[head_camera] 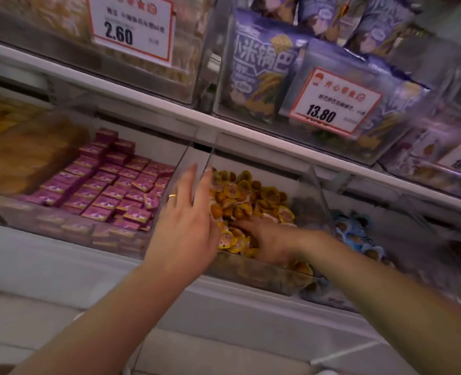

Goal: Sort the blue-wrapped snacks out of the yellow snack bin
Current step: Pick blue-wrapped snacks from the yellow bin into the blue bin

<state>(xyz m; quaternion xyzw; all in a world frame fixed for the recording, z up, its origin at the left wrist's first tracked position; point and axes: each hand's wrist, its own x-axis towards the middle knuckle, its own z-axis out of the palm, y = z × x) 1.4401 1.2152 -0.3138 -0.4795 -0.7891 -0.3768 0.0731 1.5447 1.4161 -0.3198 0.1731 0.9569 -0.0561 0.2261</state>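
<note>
A clear bin (259,274) in the middle of the lower shelf is heaped with yellow-wrapped snacks (247,193). Blue-wrapped snacks (352,228) lie in the bin just to its right. My left hand (187,220), with a gold ring, hovers flat over the yellow bin's left edge, fingers straight and apart, holding nothing. My right hand (267,240) reaches in from the right and lies on the yellow snacks, fingers spread into the pile. I see no blue wrapper among the yellow ones; the hands hide part of the pile.
A bin of purple boxed snacks (115,185) sits to the left, with orange packs (31,152) further left. The shelf above carries purple bags (261,66) and price tags (335,101). A white shelf ledge (224,307) runs below the bins.
</note>
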